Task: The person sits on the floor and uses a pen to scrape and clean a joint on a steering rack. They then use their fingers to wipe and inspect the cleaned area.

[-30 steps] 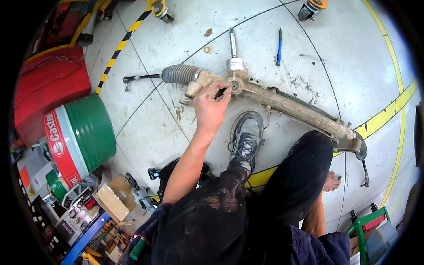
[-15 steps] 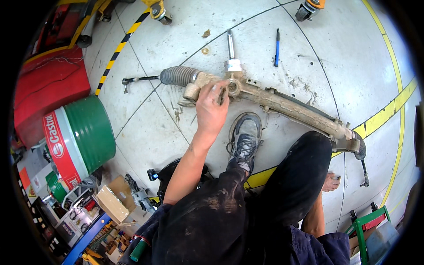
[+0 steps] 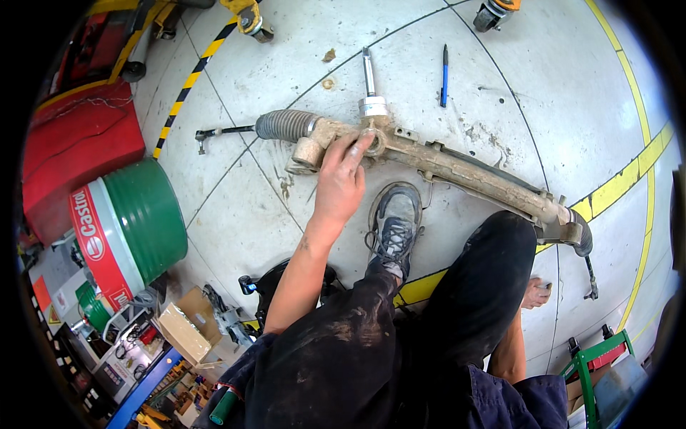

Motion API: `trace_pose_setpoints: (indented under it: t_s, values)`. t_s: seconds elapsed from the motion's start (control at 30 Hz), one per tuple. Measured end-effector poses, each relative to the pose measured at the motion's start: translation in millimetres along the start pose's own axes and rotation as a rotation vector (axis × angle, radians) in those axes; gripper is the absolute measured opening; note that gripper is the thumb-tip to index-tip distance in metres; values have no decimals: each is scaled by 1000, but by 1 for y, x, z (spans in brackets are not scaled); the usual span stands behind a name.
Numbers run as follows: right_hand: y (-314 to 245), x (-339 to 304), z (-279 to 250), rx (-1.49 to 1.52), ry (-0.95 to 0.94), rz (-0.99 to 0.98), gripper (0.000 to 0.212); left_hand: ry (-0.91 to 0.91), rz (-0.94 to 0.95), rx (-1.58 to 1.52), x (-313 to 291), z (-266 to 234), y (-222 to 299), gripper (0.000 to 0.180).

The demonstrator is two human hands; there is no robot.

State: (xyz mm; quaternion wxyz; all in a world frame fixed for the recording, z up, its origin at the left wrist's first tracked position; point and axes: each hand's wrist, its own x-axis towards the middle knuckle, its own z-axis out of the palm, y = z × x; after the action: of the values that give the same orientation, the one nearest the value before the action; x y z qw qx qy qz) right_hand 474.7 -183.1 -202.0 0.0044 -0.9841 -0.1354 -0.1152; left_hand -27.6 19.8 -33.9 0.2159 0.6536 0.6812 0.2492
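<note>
A dirty steering rack (image 3: pixel 464 168) lies slantwise across the floor in front of my shoe, with a ribbed rubber boot (image 3: pixel 286 125) toward its left end. A shiny metal shaft (image 3: pixel 369 75) points away from its housing. My left hand (image 3: pixel 341 179) reaches over the housing; its outstretched index finger touches the round opening, and I see nothing held in it. Beside my right knee, my right hand (image 3: pixel 534 293) is low with its fingers curled. Something small and greyish shows at its fingertips, too small to name; my leg hides part of that arm.
A blue pen (image 3: pixel 444 77) lies beyond the rack. To the left stand a green drum (image 3: pixel 146 218), a red cabinet (image 3: pixel 86 146) and a cardboard box (image 3: pixel 184 330). Caster wheels (image 3: pixel 493 14) are at the far edge. A green frame (image 3: pixel 589 379) stands at lower right.
The fingers of my left hand have straightened from a bent, pinch-like pose, and the index finger now lies on the housing's opening. My right hand keeps its place.
</note>
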Motion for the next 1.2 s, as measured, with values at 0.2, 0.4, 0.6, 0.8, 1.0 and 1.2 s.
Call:
trace_pose_setpoints:
  t_s: [0.2,0.4,0.6,0.8,1.0,1.2]
  values:
    - [0,3,-1,0,13,4,51,0,73,96,-3,5,-5,61]
    - [-4,3,1,-9,7,14,50,-13,82,147,-5,7,-5,62]
    - [-4,4,0,-19,9,33,50,1,86,224,-7,14,1,56]
    - [1,0,5,-16,18,2,50,-118,45,321,4,-2,10,44]
    - [0,1,1,-16,12,17,48,-138,74,352,10,-2,10,40]
    - [4,8,11,-25,-2,14,50,-120,-7,150,19,-19,6,41]
